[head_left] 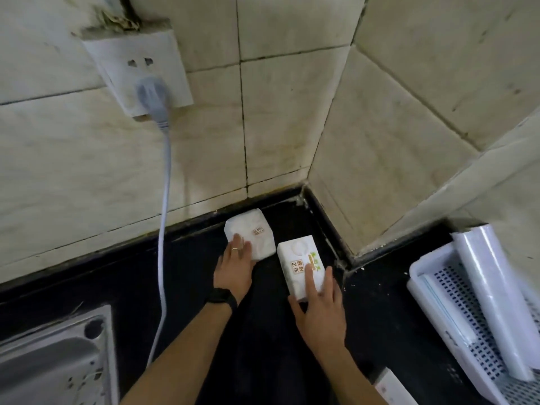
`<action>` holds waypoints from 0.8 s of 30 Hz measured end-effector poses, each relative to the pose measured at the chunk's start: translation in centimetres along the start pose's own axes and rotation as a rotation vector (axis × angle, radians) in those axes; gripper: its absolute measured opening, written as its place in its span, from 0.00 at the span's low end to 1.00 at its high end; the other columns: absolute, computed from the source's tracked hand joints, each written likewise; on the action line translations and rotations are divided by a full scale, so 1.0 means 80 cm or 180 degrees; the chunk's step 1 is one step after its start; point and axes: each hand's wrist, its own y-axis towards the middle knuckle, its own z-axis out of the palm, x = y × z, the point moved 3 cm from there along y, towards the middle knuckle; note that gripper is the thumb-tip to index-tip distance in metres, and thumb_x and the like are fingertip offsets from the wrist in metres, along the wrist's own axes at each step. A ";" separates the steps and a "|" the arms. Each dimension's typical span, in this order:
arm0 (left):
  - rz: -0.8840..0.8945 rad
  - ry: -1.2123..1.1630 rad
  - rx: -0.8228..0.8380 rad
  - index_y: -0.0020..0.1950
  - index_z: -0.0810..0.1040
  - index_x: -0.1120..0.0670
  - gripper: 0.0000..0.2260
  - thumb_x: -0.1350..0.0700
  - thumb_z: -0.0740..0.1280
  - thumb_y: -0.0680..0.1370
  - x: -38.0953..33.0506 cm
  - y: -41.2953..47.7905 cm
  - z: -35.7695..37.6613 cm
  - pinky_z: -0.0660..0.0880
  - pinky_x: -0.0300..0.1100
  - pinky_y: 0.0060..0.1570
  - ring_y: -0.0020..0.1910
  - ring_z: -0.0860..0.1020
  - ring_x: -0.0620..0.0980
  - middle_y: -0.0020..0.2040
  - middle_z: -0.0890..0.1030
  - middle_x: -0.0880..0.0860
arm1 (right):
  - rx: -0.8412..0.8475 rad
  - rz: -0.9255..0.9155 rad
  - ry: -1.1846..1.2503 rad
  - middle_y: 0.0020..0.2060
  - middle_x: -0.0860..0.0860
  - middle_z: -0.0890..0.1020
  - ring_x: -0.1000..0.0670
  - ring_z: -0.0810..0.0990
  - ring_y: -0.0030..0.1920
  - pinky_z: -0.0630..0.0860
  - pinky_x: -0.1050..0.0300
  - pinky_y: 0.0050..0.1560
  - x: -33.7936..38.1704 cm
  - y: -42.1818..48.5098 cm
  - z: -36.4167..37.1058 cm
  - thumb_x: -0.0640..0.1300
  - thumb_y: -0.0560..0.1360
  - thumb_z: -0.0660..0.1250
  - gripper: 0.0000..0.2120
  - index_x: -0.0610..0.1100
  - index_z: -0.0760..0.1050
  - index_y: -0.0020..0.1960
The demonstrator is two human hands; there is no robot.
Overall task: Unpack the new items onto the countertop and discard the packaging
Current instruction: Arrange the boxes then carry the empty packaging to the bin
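Note:
Two white tissue packs lie on the black countertop (187,276) in the tiled corner. The far pack (254,233) sits near the back wall, with my left hand (235,266) resting flat on its near end, fingers spread over it. The near pack (299,263), printed with green and orange characters, lies to its right. My right hand (320,309) rests on that pack's near end, fingers laid over its top. Neither pack is lifted off the counter. A black band is on my left wrist.
A grey plug and cable (163,200) hang from a wall socket (137,74) down to the counter at left. A steel sink (55,358) is at bottom left. A white perforated basket (455,311) with a plastic-wrapped roll (491,290) stands at right. Another white pack (393,387) lies at the bottom edge.

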 end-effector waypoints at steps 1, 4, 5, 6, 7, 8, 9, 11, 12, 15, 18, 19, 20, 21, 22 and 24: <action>0.0045 0.0063 -0.0032 0.81 0.52 0.53 0.25 0.51 0.55 0.85 0.002 0.001 0.004 0.60 0.51 0.75 0.80 0.51 0.56 0.81 0.47 0.58 | 0.0004 0.0060 0.0053 0.81 0.44 0.43 0.38 0.55 0.77 0.70 0.40 0.70 0.000 -0.001 0.003 0.66 0.78 0.59 0.41 0.64 0.33 0.78; 0.0141 0.0149 -0.0030 0.81 0.52 0.53 0.24 0.54 0.54 0.85 0.007 0.003 0.003 0.63 0.48 0.73 0.80 0.51 0.56 0.82 0.46 0.58 | -0.0012 0.0107 0.0158 0.79 0.44 0.45 0.38 0.58 0.73 0.76 0.41 0.63 0.002 0.000 0.007 0.63 0.78 0.62 0.42 0.66 0.33 0.77; 0.0162 0.0163 0.0007 0.81 0.52 0.52 0.25 0.55 0.54 0.85 0.009 0.003 -0.001 0.64 0.49 0.73 0.79 0.52 0.56 0.82 0.46 0.57 | -0.0032 0.0077 0.0186 0.79 0.44 0.47 0.37 0.59 0.72 0.77 0.40 0.61 0.003 0.000 0.008 0.61 0.78 0.63 0.42 0.64 0.36 0.78; 0.0175 0.0190 0.0039 0.81 0.52 0.52 0.25 0.56 0.55 0.85 0.012 0.003 -0.006 0.65 0.49 0.72 0.79 0.53 0.57 0.82 0.46 0.57 | -0.0043 0.0044 0.0221 0.78 0.43 0.50 0.37 0.60 0.71 0.76 0.39 0.61 0.003 0.001 0.007 0.60 0.78 0.64 0.41 0.62 0.39 0.80; 0.0187 0.0222 0.0049 0.81 0.52 0.51 0.25 0.57 0.55 0.84 0.013 0.002 -0.011 0.67 0.50 0.71 0.79 0.54 0.57 0.82 0.45 0.57 | -0.0066 0.0007 0.0246 0.77 0.42 0.52 0.36 0.61 0.70 0.76 0.39 0.60 0.003 0.006 0.004 0.58 0.78 0.65 0.41 0.59 0.43 0.81; 0.0203 0.0239 0.0045 0.81 0.52 0.51 0.26 0.58 0.56 0.84 0.013 0.002 -0.017 0.69 0.50 0.69 0.78 0.55 0.58 0.82 0.45 0.56 | -0.0112 -0.0029 0.0254 0.76 0.41 0.54 0.35 0.63 0.69 0.76 0.38 0.60 0.002 0.014 -0.001 0.57 0.78 0.66 0.40 0.57 0.45 0.81; 0.0216 0.0219 0.0033 0.81 0.52 0.51 0.26 0.58 0.56 0.84 0.012 0.001 -0.022 0.71 0.50 0.68 0.78 0.56 0.58 0.82 0.46 0.56 | -0.0166 -0.0054 0.0241 0.76 0.40 0.55 0.34 0.64 0.68 0.76 0.38 0.59 0.001 0.027 -0.006 0.56 0.78 0.66 0.39 0.55 0.48 0.81; 0.0232 0.0125 -0.0043 0.81 0.54 0.51 0.26 0.59 0.57 0.84 0.010 -0.002 -0.031 0.72 0.50 0.67 0.77 0.58 0.57 0.82 0.46 0.54 | -0.0254 -0.0087 0.0114 0.75 0.38 0.56 0.33 0.65 0.67 0.76 0.38 0.57 0.006 0.061 -0.021 0.54 0.78 0.67 0.38 0.52 0.50 0.81; 0.0235 0.0087 -0.0103 0.81 0.55 0.50 0.26 0.59 0.57 0.84 0.009 -0.004 -0.035 0.72 0.50 0.67 0.77 0.59 0.57 0.82 0.47 0.53 | -0.0310 -0.0127 -0.0005 0.74 0.37 0.57 0.33 0.65 0.67 0.77 0.38 0.56 0.012 0.081 -0.030 0.53 0.78 0.67 0.38 0.50 0.51 0.81; 0.0238 0.0012 -0.0284 0.80 0.57 0.49 0.24 0.58 0.57 0.84 0.008 -0.010 -0.043 0.72 0.47 0.67 0.75 0.62 0.54 0.82 0.48 0.51 | -0.0477 -0.0397 -0.0363 0.72 0.31 0.62 0.30 0.65 0.69 0.74 0.35 0.60 0.032 0.139 -0.045 0.51 0.78 0.67 0.36 0.43 0.56 0.80; 0.0251 -0.0040 -0.0451 0.79 0.60 0.49 0.23 0.57 0.58 0.84 0.010 -0.014 -0.048 0.73 0.47 0.66 0.74 0.65 0.53 0.82 0.51 0.50 | -0.0317 -0.0474 -0.0696 0.77 0.32 0.58 0.33 0.55 0.78 0.58 0.38 0.77 0.044 0.178 -0.035 0.53 0.82 0.60 0.34 0.38 0.52 0.80; 0.0224 -0.0084 -0.0525 0.79 0.62 0.49 0.23 0.57 0.59 0.84 0.011 -0.014 -0.052 0.75 0.47 0.64 0.73 0.66 0.53 0.81 0.53 0.50 | -0.0297 -0.0461 -0.0724 0.78 0.33 0.57 0.35 0.52 0.79 0.55 0.40 0.78 0.046 0.184 -0.029 0.54 0.83 0.57 0.34 0.37 0.51 0.80; 0.0195 -0.0127 -0.0592 0.78 0.64 0.49 0.22 0.57 0.60 0.83 0.011 -0.015 -0.055 0.77 0.48 0.61 0.72 0.68 0.53 0.81 0.55 0.50 | -0.0305 -0.0437 -0.0707 0.79 0.34 0.56 0.36 0.52 0.79 0.56 0.40 0.78 0.046 0.187 -0.024 0.54 0.83 0.57 0.34 0.37 0.50 0.81; 0.0173 -0.0136 -0.0634 0.77 0.65 0.49 0.22 0.57 0.60 0.83 0.011 -0.015 -0.058 0.78 0.49 0.60 0.71 0.69 0.54 0.81 0.56 0.50 | -0.0302 -0.0396 -0.0668 0.79 0.36 0.56 0.37 0.52 0.79 0.60 0.41 0.77 0.046 0.188 -0.021 0.54 0.83 0.57 0.34 0.38 0.49 0.81; 0.0160 -0.0109 -0.0644 0.77 0.65 0.49 0.21 0.57 0.60 0.83 0.011 -0.015 -0.059 0.78 0.48 0.59 0.71 0.69 0.53 0.81 0.56 0.49 | -0.0276 -0.0348 -0.0624 0.79 0.37 0.55 0.37 0.53 0.79 0.63 0.41 0.75 0.045 0.188 -0.020 0.55 0.83 0.57 0.34 0.39 0.49 0.81; 0.0169 -0.0035 -0.0625 0.78 0.64 0.49 0.22 0.56 0.59 0.84 0.006 -0.014 -0.060 0.77 0.47 0.60 0.71 0.69 0.53 0.81 0.55 0.49 | -0.0150 -0.0299 -0.0635 0.79 0.38 0.54 0.38 0.54 0.79 0.65 0.42 0.73 0.040 0.190 -0.021 0.57 0.83 0.55 0.35 0.42 0.47 0.81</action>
